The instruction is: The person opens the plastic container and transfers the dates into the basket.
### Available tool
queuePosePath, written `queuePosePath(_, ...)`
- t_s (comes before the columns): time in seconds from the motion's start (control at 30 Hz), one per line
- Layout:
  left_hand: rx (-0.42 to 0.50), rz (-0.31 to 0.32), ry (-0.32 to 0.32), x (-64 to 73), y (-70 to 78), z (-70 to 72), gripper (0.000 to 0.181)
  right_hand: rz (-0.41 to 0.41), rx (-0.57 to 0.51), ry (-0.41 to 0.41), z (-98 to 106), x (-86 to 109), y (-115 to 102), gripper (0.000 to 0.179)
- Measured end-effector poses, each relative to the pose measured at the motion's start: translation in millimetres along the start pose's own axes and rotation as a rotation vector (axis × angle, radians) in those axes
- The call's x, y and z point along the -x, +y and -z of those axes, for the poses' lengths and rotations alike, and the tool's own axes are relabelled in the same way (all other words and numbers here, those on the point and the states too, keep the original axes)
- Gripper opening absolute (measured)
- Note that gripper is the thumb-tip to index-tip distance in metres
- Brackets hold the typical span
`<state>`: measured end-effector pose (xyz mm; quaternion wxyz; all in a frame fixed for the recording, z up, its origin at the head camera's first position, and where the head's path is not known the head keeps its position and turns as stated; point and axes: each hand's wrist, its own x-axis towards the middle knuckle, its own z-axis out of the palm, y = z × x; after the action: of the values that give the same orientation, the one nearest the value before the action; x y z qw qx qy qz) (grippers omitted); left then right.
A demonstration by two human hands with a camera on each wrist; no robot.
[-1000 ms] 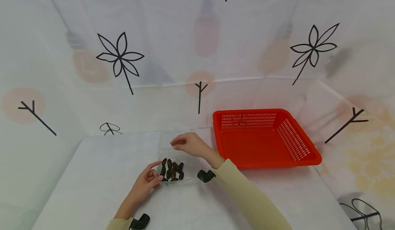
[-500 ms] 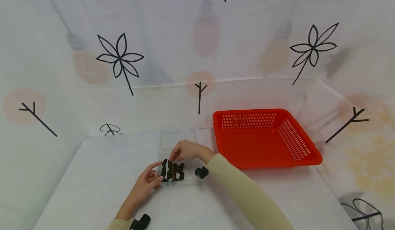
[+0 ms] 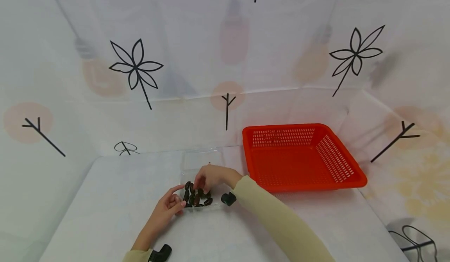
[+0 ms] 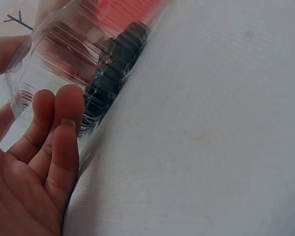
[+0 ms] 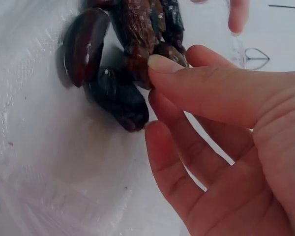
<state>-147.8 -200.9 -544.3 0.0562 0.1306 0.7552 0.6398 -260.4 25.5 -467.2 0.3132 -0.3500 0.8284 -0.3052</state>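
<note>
A clear plastic box (image 3: 217, 204), its lid (image 3: 198, 160) folded back behind it, holds several dark, glossy dates (image 3: 196, 200). My left hand (image 3: 165, 205) grips the box's left side. In the left wrist view its fingertips press against the ribbed wall, and dark dates (image 4: 110, 69) show through the plastic. My right hand (image 3: 212, 177) reaches into the box from the right. Seen from the right wrist, thumb and index finger pinch the end of a brown wrinkled date (image 5: 139, 69) among the others. One darker date (image 5: 81, 46) lies apart to the left.
A red plastic basket (image 3: 353, 184) with slotted walls stands at the back right, beyond the right forearm. White cloth covers the table (image 3: 105, 207), and a printed cloth (image 3: 190, 117) hangs behind it. Black wrist-worn pieces (image 3: 228, 198) sit at both sleeves.
My right hand has come down from above the lid into the box, and its fingers have closed on a date. Several dates on the right have shifted. The left hand stays put.
</note>
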Motion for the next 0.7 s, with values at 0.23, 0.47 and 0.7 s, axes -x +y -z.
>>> queuePosePath(0.23,0.010,-0.012,-0.001,0.1,-0.8,-0.7,0.055,-0.072,0.062,0.001,-4.5,1.5,-3.9,0.032)
queuePosePath(0.47,0.013,0.002,0.000,-0.1,1.5,-0.5,0.056,-0.109,0.101,0.005,-4.1,3.0,-9.3,0.027)
queuePosePath(0.7,0.002,0.021,0.021,0.6,2.7,-2.9,0.055,-0.092,0.137,0.001,-6.5,1.5,-8.0,0.027)
